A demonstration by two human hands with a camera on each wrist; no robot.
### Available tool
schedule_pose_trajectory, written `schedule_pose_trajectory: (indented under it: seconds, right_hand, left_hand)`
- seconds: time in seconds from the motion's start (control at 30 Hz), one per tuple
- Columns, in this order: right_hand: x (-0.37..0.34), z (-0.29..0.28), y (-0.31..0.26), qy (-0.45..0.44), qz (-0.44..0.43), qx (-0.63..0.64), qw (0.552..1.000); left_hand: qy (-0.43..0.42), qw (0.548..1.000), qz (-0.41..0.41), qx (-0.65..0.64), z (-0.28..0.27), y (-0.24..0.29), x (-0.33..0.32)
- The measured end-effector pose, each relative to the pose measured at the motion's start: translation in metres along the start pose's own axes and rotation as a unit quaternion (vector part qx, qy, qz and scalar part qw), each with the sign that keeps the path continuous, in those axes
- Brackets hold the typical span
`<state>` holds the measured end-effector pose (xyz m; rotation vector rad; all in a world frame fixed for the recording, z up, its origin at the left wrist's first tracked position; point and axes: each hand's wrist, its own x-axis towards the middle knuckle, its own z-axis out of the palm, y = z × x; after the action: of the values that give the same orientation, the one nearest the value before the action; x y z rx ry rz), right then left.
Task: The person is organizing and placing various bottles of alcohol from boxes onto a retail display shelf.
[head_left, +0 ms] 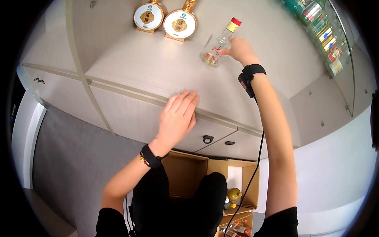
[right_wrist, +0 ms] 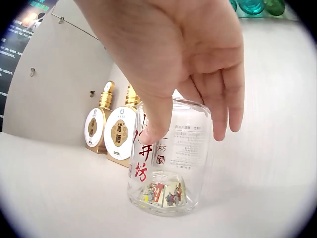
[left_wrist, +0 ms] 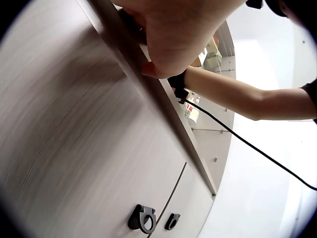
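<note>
A clear glass bottle with a red-and-yellow cap and red lettering stands on the shelf. My right hand holds it from the right, the thumb on its lettered front and the fingers at its far side and shoulder. Through the glass of the bottle, small coloured pictures show near its base. My left hand rests on the front edge of the shelf, fingers straight and side by side; the left wrist view shows its thumb at that edge.
Two round white-and-gold bottles stand at the back left of the shelf. Green and clear bottles line a glass shelf at right. Below are cabinet doors with black ring handles and cardboard boxes. A black cable hangs from the right wrist.
</note>
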<state>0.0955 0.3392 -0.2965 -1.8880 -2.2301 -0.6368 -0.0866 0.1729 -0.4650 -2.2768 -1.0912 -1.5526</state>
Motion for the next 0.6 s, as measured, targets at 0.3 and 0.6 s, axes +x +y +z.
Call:
schedule_pose_trajectory:
  seconds: [0.3, 0.6]
  right_hand:
    - [0.042, 0.021, -0.009, 0.0, 0.005, -0.009, 1.0]
    - [0.062, 0.028, -0.013, -0.041, 0.026, -0.009, 0.999]
  left_hand:
    - [-0.001, 1.0, 0.011, 0.019, 0.004, -0.003, -0.003]
    - [-0.016, 1.0, -0.012, -0.008, 0.002, 0.0, -0.002]
